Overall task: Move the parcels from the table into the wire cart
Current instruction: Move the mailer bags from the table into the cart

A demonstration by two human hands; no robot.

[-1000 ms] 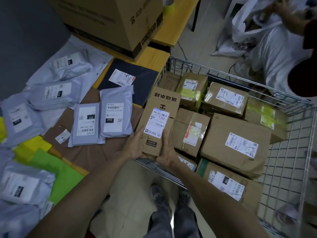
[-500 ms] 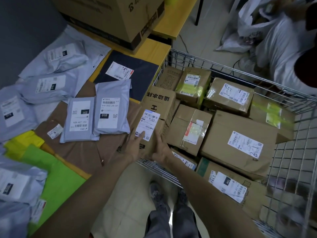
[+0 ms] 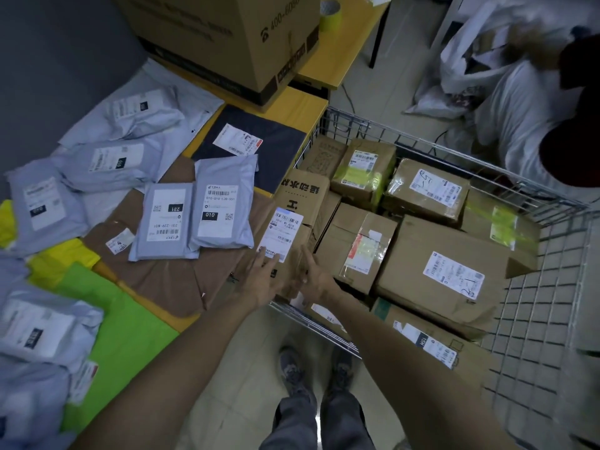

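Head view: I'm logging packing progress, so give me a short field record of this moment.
box handled: tall brown box, at the wire cart's near-left corner
left hand: straight fingers on its label
right hand: straight fingers against its side
cart load: several brown boxes
table: grey mailers not yet moved

I'm seeing bare mesh showing along the right side of the wire cart, leaving room for a hand to drop in. Cardboard boxes are crowding its left and middle, and a narrow box is standing in the corner by the table. Grey mailers are covering the tabletop; a large carton is blocking its far end.
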